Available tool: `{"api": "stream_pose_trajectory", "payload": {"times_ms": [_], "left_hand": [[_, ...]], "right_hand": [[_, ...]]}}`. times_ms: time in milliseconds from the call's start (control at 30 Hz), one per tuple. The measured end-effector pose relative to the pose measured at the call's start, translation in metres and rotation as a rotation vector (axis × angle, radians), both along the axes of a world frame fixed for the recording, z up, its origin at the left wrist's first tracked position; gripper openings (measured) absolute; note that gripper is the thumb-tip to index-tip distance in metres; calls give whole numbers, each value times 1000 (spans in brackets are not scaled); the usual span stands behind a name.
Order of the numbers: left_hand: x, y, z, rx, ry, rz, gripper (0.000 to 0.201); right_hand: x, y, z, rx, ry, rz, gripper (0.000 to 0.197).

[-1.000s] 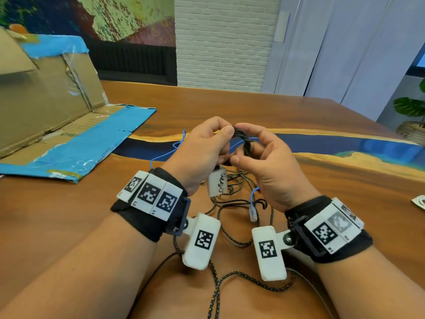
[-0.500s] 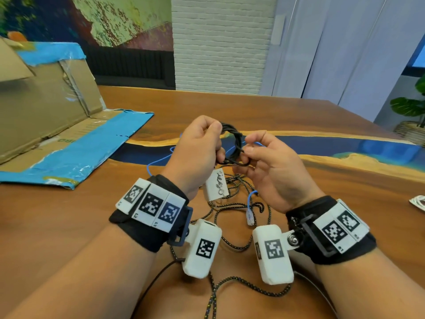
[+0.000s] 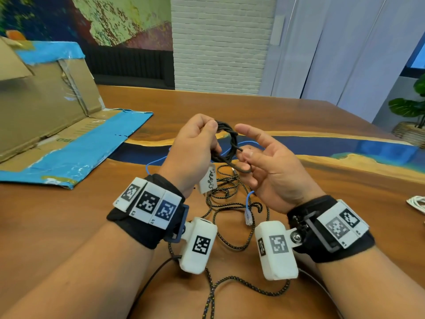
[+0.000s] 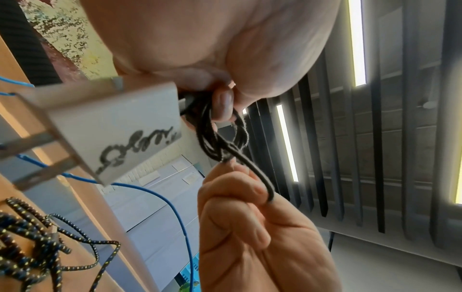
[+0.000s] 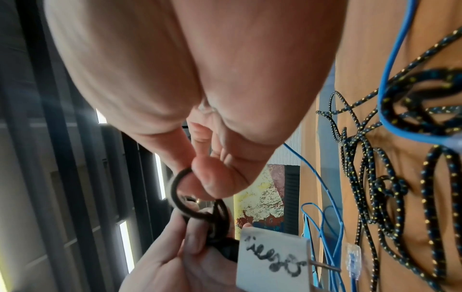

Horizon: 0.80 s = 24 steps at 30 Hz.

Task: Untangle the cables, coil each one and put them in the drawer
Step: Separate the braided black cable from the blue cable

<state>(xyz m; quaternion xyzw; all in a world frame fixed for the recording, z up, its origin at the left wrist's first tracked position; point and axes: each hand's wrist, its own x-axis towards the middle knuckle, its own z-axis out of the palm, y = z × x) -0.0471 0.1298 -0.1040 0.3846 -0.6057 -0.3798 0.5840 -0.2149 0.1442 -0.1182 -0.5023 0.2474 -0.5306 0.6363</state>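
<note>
My left hand (image 3: 204, 139) grips a small coil of black cable (image 3: 226, 139) above the table. A white charger plug (image 3: 208, 180) hangs from the coil under that hand. My right hand (image 3: 248, 157) pinches the loose end loop of the black cable (image 5: 180, 195) between thumb and a finger, with the index finger stretched out. In the left wrist view the black cable (image 4: 220, 138) runs from my left fingers (image 4: 225, 106) down into the right hand (image 4: 250, 227). A black braided cable with yellow specks (image 3: 230, 203) and a thin blue cable (image 3: 248, 201) lie tangled on the table below.
An opened cardboard box with blue tape (image 3: 46, 107) lies at the left on the wooden table (image 3: 230, 107). A white cable (image 3: 417, 202) shows at the right edge. A potted plant (image 3: 409, 116) stands beyond the far right corner.
My right hand has opened out from the coil, its index finger now straight, and drawn the cable end down and right. The left hand keeps hold of the coil.
</note>
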Motion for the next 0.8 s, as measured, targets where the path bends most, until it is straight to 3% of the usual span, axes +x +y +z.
{"api": "stream_pose_trajectory", "payload": {"times_ms": [133,300,533,633,800], "left_hand": [[1,-2,-3,-42,-34,47,26],[0,-1,-1,36,125,-19,28],[-3,8,5,116,277,-191,29],[-5,10,5,125,292,-216,27],[-5,11,5,86,233,-186,27]], "right_hand": [[0,-3,-5,17,26,0,38],[3,-6,-15,-59,278,-214,14],[-1,-11,-13,-213,385,-402,15],[4,-7,-14,-236,350,-372,20],[8,-3,-13,-70,141,-205,25]]}}
